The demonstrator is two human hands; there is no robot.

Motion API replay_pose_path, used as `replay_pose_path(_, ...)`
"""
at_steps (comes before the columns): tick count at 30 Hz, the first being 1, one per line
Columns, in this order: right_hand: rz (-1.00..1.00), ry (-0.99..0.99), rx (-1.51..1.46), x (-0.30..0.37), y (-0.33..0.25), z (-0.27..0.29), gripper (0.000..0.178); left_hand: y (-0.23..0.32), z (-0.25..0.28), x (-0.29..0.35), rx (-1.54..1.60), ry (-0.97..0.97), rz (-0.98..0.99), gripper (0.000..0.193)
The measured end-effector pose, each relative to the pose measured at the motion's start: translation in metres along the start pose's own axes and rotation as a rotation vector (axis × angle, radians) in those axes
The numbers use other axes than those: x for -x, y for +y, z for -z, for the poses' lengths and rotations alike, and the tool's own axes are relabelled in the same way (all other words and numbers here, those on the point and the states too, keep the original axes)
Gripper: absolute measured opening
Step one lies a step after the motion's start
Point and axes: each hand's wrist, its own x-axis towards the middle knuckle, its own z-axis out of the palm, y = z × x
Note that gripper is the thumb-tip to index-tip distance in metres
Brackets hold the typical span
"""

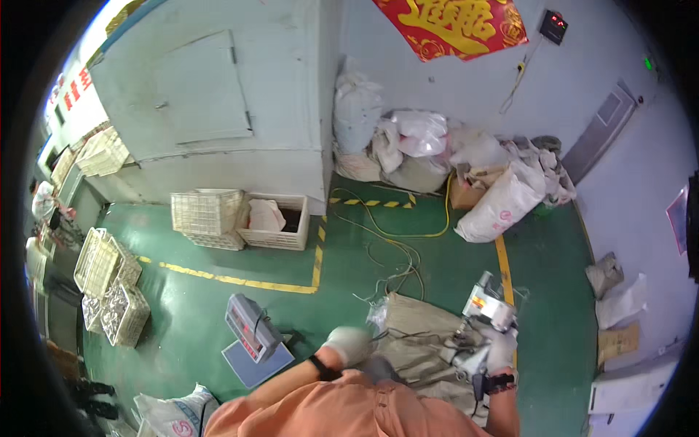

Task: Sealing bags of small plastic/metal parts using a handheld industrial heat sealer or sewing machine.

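My right hand (501, 348), in a white glove, is closed on a white portable bag-sewing machine (492, 312) with a yellow and red label. The machine is above the right side of a beige woven sack (416, 319) spread on the floor in front of me. A dark cord (408, 333) runs across the sack toward my left hand. My left hand (348, 345), also in a white glove, is blurred beside the sack's left edge, and its fingers cannot be made out. Both wrists have dark bands.
To the left stands a platform scale (255, 368) with a grey display. White plastic crates (275, 237) stand farther off, more at far left (125, 320). Stuffed sacks (502, 200) line the back wall. Loose hoses (408, 266) lie beyond the sack; a person (45, 204) is at far left.
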Motion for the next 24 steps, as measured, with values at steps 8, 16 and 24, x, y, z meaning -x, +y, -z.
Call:
replay_pose_path(8, 0.016, -0.173, 0.116, -0.079, 0.033, -0.128, 0.046, 0.099, 0.108, -0.166, 0.012, 0.137, -0.284, 0.025)
replay_pose_path(16, -0.625, -0.602, -0.982, -0.148, -0.044, -0.213, 0.021, 0.088, 0.136, -0.266, 0.143, 0.5, -0.253, 0.022)
replay_pose_path(24, -0.624, -0.809, -1.072, -0.309, -0.136, -0.276, 0.032, 0.063, 0.188, -0.437, 0.185, 0.649, -0.131, 0.014)
